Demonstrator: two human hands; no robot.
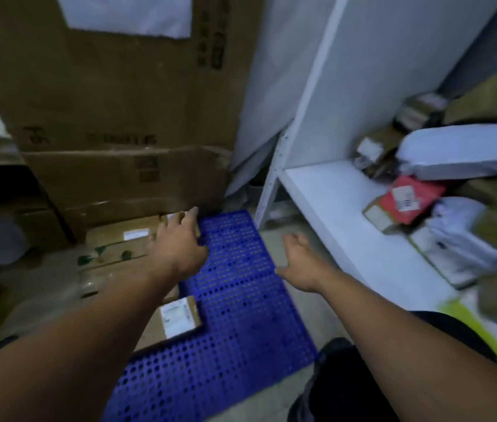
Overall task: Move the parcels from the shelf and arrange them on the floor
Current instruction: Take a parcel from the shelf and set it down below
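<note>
1. Closest in, two bare forearms (pixel 73 330) reach forward and down over a blue perforated mat (pixel 235 300) on the floor.
2. The left hand (pixel 180 242) lies with its fingers spread flat on the far right corner of a flat cardboard parcel (pixel 119 248) set down at the mat's left edge. No finger visibly curls round it.
3. The right hand (pixel 300 263) hangs loose and empty above the mat's right edge, apart from everything.
4. A small box (pixel 177 315) with a white label sits on the mat, under the left forearm.
5. The parcels left to move are up and to the right of both hands, on the white shelf (pixel 332 202). Among them are a red parcel (pixel 408 199) and a white mailer bag (pixel 460 153). The heap runs along the board, and I judge the right hand much the nearer.
6. Tall cartons (pixel 119 102) stand behind. Their print and every label are too blurred to read.
</note>
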